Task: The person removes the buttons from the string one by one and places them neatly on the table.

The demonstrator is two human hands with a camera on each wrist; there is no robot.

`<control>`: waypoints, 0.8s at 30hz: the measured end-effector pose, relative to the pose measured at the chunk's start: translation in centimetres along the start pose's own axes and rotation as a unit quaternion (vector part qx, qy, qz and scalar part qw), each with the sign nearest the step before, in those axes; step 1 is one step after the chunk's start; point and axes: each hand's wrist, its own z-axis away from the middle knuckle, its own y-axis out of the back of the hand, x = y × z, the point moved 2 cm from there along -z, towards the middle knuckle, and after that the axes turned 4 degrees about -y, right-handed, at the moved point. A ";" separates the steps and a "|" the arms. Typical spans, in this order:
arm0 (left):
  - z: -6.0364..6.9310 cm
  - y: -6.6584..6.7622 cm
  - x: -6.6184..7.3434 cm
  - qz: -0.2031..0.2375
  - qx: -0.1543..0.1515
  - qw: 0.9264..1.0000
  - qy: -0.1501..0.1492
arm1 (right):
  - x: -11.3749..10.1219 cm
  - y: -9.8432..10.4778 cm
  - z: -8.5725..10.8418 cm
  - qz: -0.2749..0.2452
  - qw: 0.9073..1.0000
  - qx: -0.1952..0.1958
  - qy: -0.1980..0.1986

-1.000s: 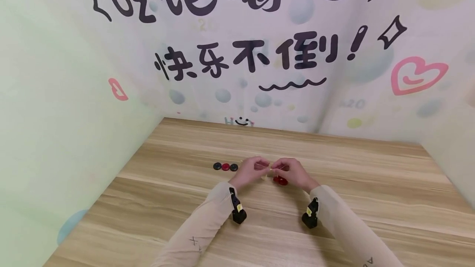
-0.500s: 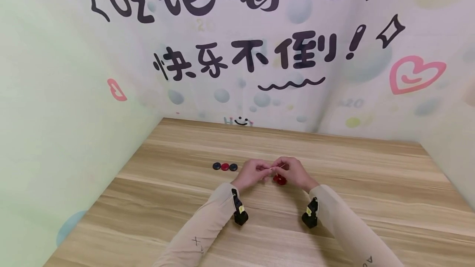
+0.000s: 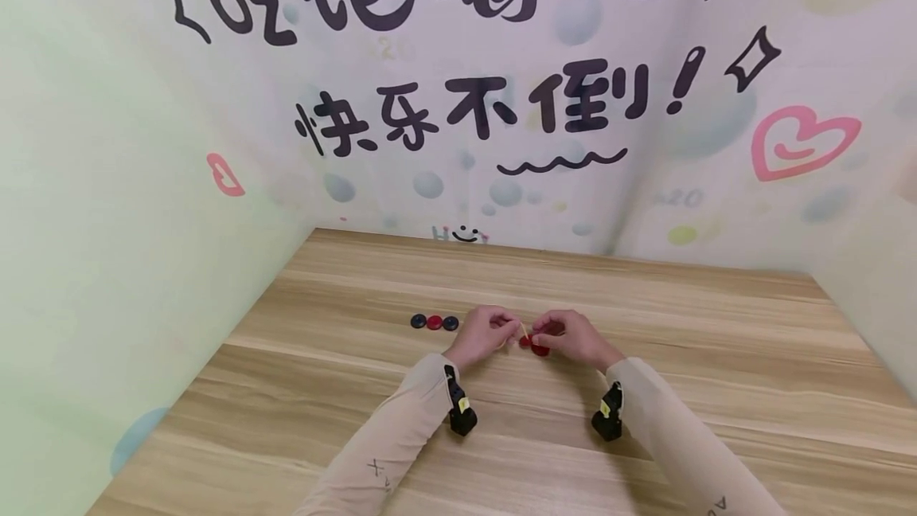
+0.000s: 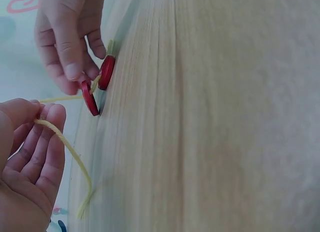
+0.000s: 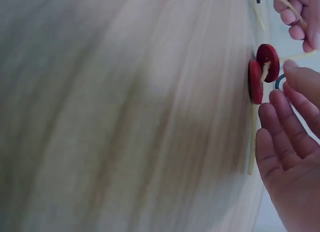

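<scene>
Partly, the right hand [image 3: 577, 338] is covering two red buttons [image 5: 258, 77] near the left hand [image 3: 483, 333], which is pinching their yellow string [image 4: 74, 153]; whether the right is pinching anything cannot be told. Three more buttons [image 3: 435, 322] are lying leftward.

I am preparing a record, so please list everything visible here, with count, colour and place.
Table: 1, wood-brown, foreground
Dark discs: 2, blackish, table, left of centre
Single red disc: 1, red, between dark discs
Threaded discs: 2, red, near table centre
Cord: apparently 1, yellow, through threaded discs
Walls: 3, pale, printed, behind and beside table
Writing: 2 rows, black, back wall
Hearts: 2, pink, on walls
Sleeves: 2, beige, lower head view
Wrist cameras: 2, black, at cuffs
Left hand: 1, pinching cord
Right hand: 1, beside threaded discs
</scene>
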 end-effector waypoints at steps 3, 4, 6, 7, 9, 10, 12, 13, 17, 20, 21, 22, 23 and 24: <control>0.1 0.0 0.1 0.002 0.004 1.000 -0.002 | 0.2 -0.2 0.0 0.008 1.000 -0.018 0.004; 0.1 0.0 0.2 0.003 0.003 1.000 -0.002 | 0.2 -0.2 -0.1 0.012 1.000 -0.022 0.007; 0.1 0.0 0.2 0.005 0.002 1.000 -0.004 | 0.1 -0.4 -0.2 0.024 0.999 -0.028 0.011; 0.1 -0.1 0.2 0.006 0.002 1.000 -0.006 | 0.1 -0.5 -0.2 0.028 0.999 -0.030 0.011; 0.1 -0.1 0.2 0.009 0.002 1.000 -0.009 | 0.0 -0.6 -0.3 0.042 0.999 -0.032 0.011; 0.1 -0.1 0.1 0.009 0.002 1.000 -0.010 | -0.1 -0.6 -0.4 0.047 0.998 -0.032 0.011; 0.0 -0.1 0.0 0.008 0.003 1.000 -0.013 | -0.1 -0.7 -0.5 0.057 0.998 -0.031 0.007; 0.0 -0.1 0.0 0.006 0.004 1.000 -0.013 | -0.1 -0.7 -0.5 0.062 0.998 -0.030 0.006; 0.0 -0.2 -0.1 0.006 0.004 1.000 -0.009 | -0.2 -0.9 -0.8 0.075 0.997 -0.029 -0.005; 0.0 -0.2 0.0 0.009 0.007 1.000 -0.007 | -0.2 -1.0 -0.9 0.079 0.996 -0.034 -0.008; -0.1 -0.2 -0.1 0.008 0.008 1.000 -0.007 | -0.2 -1.1 -0.9 0.079 0.996 -0.037 -0.006; -0.1 -0.2 -0.1 0.009 0.009 1.000 -0.006 | -0.2 -1.1 -1.0 0.079 0.996 -0.039 -0.005; -0.1 -0.2 -0.1 0.008 0.010 1.000 -0.007 | -0.2 -1.1 -1.0 0.080 0.996 -0.041 -0.001; -0.1 -0.1 -0.1 0.006 0.011 1.000 -0.007 | -0.2 -1.2 -1.0 0.080 0.996 -0.044 0.004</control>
